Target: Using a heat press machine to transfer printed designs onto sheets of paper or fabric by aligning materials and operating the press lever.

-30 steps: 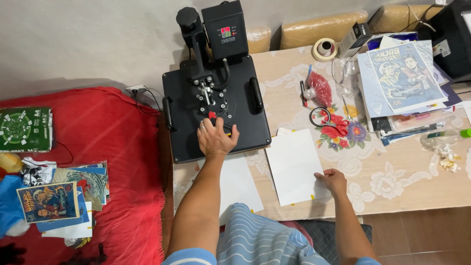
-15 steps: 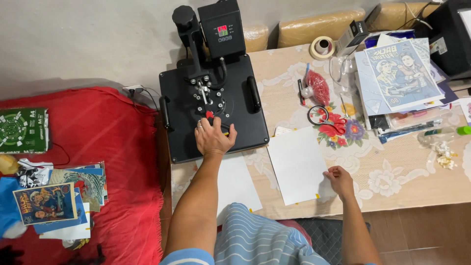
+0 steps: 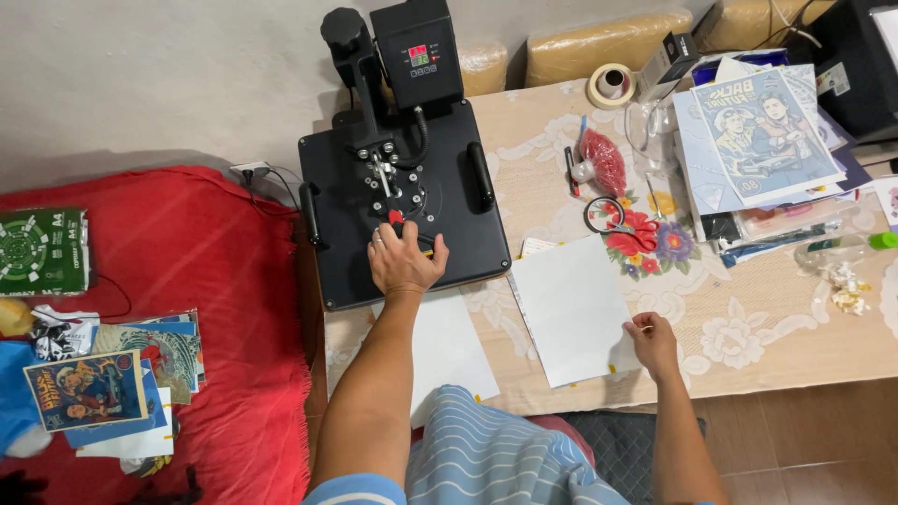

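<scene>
A black heat press point(image 3: 402, 178) stands at the table's left end, its top plate down and a small lit display on its upright box. My left hand point(image 3: 404, 260) rests on the plate's front part, closed over the handle with a red knob just above the fingers. My right hand point(image 3: 652, 342) lies on the lower right corner of a white sheet point(image 3: 572, 307) on the floral tablecloth, fingers curled at the sheet's edge. A second white sheet point(image 3: 447, 351) lies under my left forearm, below the press.
Scissors with red handles point(image 3: 619, 221), a red bag point(image 3: 604, 161), a tape roll point(image 3: 610, 84) and a stack of printed posters point(image 3: 762, 131) occupy the table's right half. A red cloth point(image 3: 196, 318) on the left carries more prints point(image 3: 84, 393) and a green packet point(image 3: 37, 251).
My right hand slid slightly right along the sheet's lower corner. My left hand stays on the press handle; the view shifted a little.
</scene>
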